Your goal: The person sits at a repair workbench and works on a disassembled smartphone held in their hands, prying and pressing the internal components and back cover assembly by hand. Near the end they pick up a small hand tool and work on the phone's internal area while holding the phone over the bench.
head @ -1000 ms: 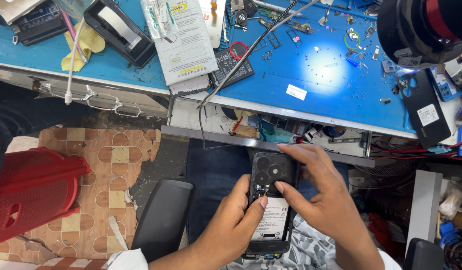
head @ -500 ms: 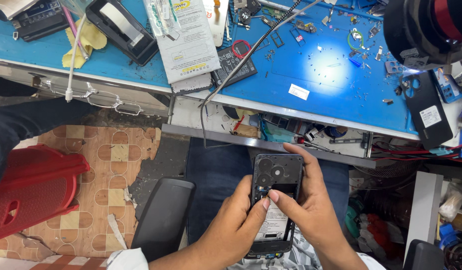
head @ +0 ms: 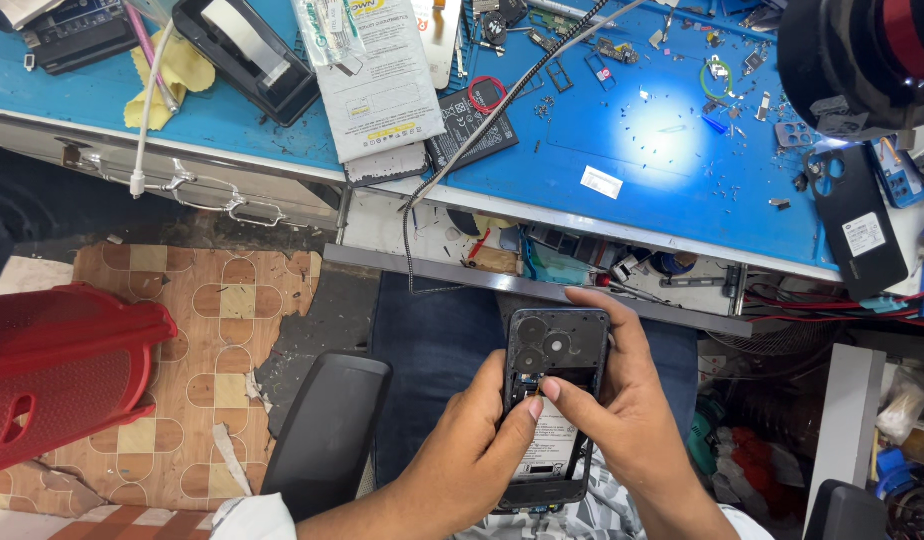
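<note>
Probably a phone repair workshop: blue workbench (head: pixel 672 190) strewn with small parts (head: pixel 622 50).

Blue workbench (head: pixel 672 190), tape dispenser (head: pixel 247 55), probably screws (head: pixel 727 185)

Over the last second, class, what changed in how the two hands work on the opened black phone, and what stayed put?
The right hand drew its thumb off the camera end of the opened black phone down to mid-body, meeting the left hand thumb. Both hands kept hold; the phone stayed upright over the lap, and the blue workbench mat clutter did not move.
</note>
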The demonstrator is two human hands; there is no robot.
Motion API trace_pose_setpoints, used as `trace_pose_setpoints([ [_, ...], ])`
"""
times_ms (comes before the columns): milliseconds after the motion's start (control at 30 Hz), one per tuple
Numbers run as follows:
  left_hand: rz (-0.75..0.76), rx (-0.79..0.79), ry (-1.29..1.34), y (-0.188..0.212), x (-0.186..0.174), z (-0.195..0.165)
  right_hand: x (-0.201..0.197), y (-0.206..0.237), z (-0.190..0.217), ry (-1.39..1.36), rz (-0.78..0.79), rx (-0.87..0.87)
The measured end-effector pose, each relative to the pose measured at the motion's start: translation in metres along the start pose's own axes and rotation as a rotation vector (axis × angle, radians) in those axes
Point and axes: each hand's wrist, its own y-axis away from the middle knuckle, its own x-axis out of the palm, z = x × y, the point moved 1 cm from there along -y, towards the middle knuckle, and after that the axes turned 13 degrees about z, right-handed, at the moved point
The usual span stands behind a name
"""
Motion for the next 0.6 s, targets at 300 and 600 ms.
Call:
trace_pose_setpoints([
  [300, -0.004, 0.031, -0.012, -0.001, -0.001, 0.003, -0.001, -0.001, -0.004, -0.024, 0.030, 0.001],
  [600, -0.022, 0.083, 0.054, -0.002, 0.000, 0.005, -0.005, -0.006, -0.018, -0.085, 0.054, -0.023],
])
